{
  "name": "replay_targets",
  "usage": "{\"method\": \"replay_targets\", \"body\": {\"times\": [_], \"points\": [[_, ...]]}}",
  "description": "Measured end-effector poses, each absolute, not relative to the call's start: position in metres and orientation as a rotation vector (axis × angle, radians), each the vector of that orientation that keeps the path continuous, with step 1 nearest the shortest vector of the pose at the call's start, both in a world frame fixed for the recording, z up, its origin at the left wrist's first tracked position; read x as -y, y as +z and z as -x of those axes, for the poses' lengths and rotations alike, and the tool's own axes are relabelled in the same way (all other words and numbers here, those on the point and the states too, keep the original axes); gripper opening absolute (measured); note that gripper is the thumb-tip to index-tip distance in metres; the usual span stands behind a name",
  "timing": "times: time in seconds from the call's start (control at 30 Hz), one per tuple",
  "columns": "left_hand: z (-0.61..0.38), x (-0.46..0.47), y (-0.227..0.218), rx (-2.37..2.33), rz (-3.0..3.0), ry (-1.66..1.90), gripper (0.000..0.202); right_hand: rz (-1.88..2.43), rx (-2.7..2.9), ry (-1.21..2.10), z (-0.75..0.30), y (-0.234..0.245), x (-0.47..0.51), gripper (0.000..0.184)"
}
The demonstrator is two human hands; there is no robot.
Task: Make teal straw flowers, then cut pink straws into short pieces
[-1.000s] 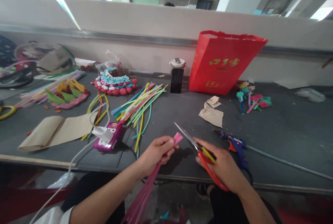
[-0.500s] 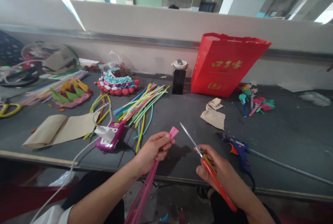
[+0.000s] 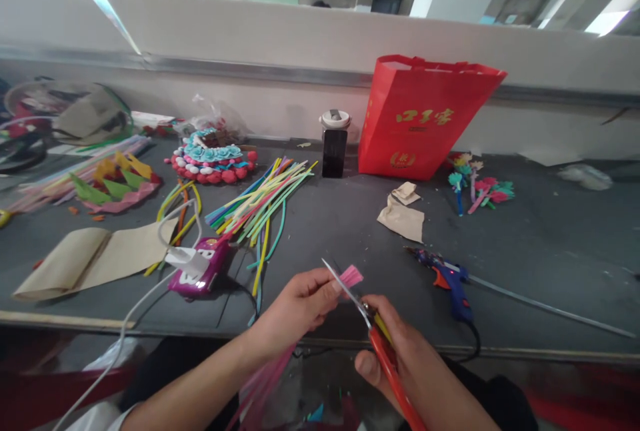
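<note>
Pinched in the fingers of my left hand (image 3: 305,304) is a bundle of pink strips (image 3: 354,276), whose gathered end sticks out past my thumb. The long tails hang below the table edge and look thin and slightly see-through. My right hand (image 3: 400,357) grips scissors (image 3: 387,364) with an orange-red handle and a yellow part. Their blades lie across the pink bundle just beyond my left fingertips. Whether the blades have cut into the strips I cannot tell.
A blue glue gun (image 3: 450,281) lies at right, near tan cloth scraps (image 3: 403,217). Coloured sticks (image 3: 270,201), a purple power strip (image 3: 200,271) and a tan roll (image 3: 95,257) lie left. Behind stand a phone (image 3: 334,153) and a red bag (image 3: 425,121).
My hands have come together. The scissors moved left onto the pink bundle, while my left hand shifted slightly lower. The view has turned a little to the right.
</note>
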State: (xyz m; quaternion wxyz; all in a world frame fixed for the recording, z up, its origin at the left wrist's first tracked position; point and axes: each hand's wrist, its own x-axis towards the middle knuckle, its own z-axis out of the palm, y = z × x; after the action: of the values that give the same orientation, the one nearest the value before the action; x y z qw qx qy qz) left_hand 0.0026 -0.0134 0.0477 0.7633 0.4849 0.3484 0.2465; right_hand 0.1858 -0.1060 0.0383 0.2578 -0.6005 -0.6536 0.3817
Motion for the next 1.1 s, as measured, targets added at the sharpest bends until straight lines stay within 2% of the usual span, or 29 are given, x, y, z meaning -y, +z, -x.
{"method": "replay_targets", "body": {"times": [0.5, 0.67, 0.87, 1.1], "points": [[0.005, 0.005, 0.054, -0.880, -1.144, 0.348, 0.043, 1.599, 1.606, 1.234, -0.164, 0.034, 0.104, 0.059], [0.007, -0.006, 0.047, -0.884, -1.105, 0.288, 0.044, 1.591, 1.346, 1.416, -0.158, 0.033, 0.100, 0.061], [0.002, -0.011, 0.029, -0.934, -1.091, 0.210, 0.043, 1.640, 0.969, 1.671, -0.150, 0.010, 0.104, 0.072], [-0.001, 0.001, 0.024, -0.998, -1.033, 0.062, 0.048, 1.607, 0.905, 1.759, -0.144, 0.001, 0.119, 0.048]]}}
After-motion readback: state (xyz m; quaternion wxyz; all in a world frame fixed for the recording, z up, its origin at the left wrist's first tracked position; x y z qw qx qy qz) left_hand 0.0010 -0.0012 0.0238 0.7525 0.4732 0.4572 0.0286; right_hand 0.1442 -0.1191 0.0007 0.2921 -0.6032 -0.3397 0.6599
